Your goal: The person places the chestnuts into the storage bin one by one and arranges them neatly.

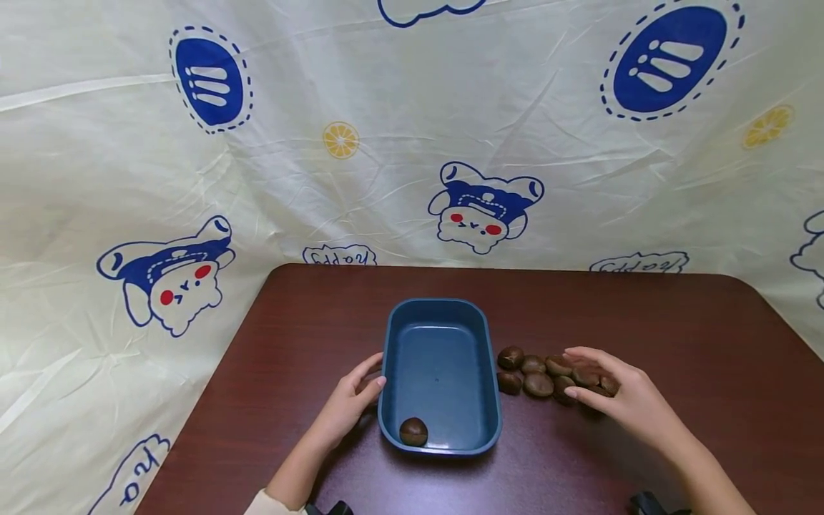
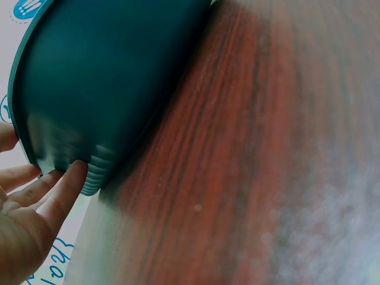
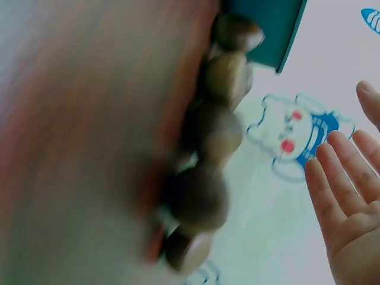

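Observation:
A blue rectangular tray (image 1: 438,372) stands on the table with one chestnut (image 1: 413,431) in its near left corner. My left hand (image 1: 352,400) rests against the tray's left side, thumb at the rim. In the left wrist view, its extended fingers (image 2: 66,185) touch the outer wall. Right of the tray lies a loose group of several brown chestnuts (image 1: 538,385). Over the right end of that group is my right hand (image 1: 627,393), thumb and fingers apart, partly covering some nuts. The right wrist view shows this hand (image 3: 350,202) with extended fingers, beside the row of chestnuts (image 3: 217,130).
The dark reddish-brown table (image 1: 322,300) has rounded far corners. Behind it and to the left hangs a pale printed sheet (image 1: 386,186) with cartoon figures. Dark wrist devices show at the bottom edge of the head view.

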A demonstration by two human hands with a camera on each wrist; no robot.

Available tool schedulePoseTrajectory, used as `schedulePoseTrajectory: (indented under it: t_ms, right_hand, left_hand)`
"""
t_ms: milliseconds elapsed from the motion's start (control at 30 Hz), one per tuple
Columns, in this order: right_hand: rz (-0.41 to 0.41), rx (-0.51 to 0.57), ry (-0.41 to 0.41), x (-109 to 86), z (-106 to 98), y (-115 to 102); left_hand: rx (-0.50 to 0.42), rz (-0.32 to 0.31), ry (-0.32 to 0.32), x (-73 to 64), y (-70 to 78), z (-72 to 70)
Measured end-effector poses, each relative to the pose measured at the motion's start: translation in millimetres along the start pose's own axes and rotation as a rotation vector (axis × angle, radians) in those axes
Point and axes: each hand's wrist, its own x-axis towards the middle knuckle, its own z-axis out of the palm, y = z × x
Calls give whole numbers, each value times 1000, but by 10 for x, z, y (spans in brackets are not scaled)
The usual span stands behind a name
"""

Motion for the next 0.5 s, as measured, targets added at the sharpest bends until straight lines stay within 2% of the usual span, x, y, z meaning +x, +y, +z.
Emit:
schedulePoseTrajectory:
  t_ms: [200, 333, 500]
  right_hand:
    - [86, -22, -19, -168, -72, 220]
    - [114, -72, -58, -223, -87, 325]
    - [131, -79, -110, -251, -92, 407]
  left_hand:
    - [11, -5, 3, 6, 4, 11]
    - [13, 2, 9, 7, 1, 9]
    - [25, 5, 9, 2, 1, 6]
